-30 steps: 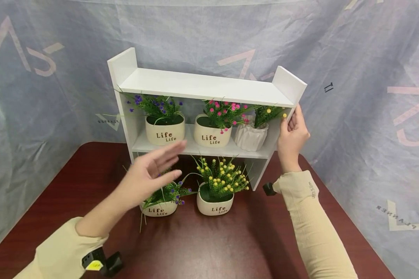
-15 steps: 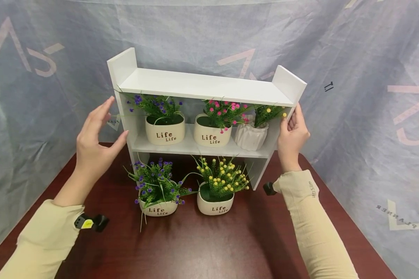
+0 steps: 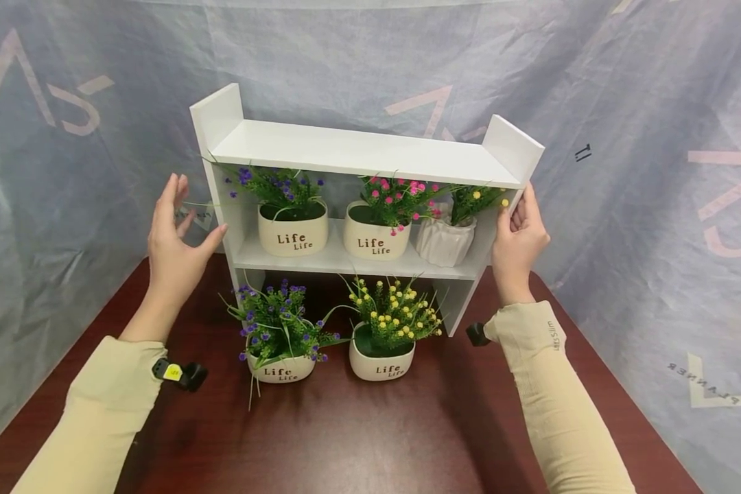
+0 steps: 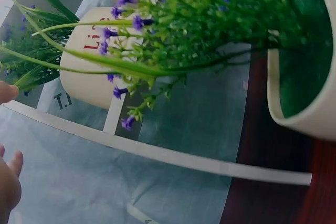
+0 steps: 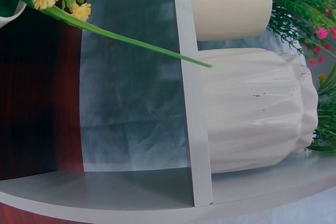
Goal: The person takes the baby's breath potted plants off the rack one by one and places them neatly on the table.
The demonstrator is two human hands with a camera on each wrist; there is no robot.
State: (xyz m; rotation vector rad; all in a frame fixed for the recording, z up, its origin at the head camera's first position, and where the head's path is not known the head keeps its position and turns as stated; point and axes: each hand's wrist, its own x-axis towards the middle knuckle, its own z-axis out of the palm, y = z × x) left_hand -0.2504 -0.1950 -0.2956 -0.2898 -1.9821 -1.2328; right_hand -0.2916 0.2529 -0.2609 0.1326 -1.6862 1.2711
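A white two-tier shelf (image 3: pixel 358 147) stands on the table. My right hand (image 3: pixel 520 240) grips its right side panel below the top corner, thumb at the front edge. Beside the left panel is my left hand (image 3: pixel 175 254), fingers spread; its thumb tip meets or nearly meets the panel's front edge. In the left wrist view only fingertips (image 4: pixel 7 92) show at the left border. On the middle board sit a purple-flowered pot (image 3: pixel 293 233), a pink-flowered pot (image 3: pixel 377 237) and a ribbed white pot (image 3: pixel 446 240) with yellow flowers, seen closely in the right wrist view.
Two more cream pots stand on the dark red table (image 3: pixel 370 432), at the shelf's lower front: one with purple flowers (image 3: pixel 282 369), one with yellow flowers (image 3: pixel 381 363). A grey printed cloth (image 3: pixel 358 55) hangs behind and at both sides. Thin leaves stick out past the pots.
My left hand has moved leftward from in front of the lower purple pot to the shelf's left side, then shifted slightly. The right hand keeps its hold; shelf and pots look unmoved.
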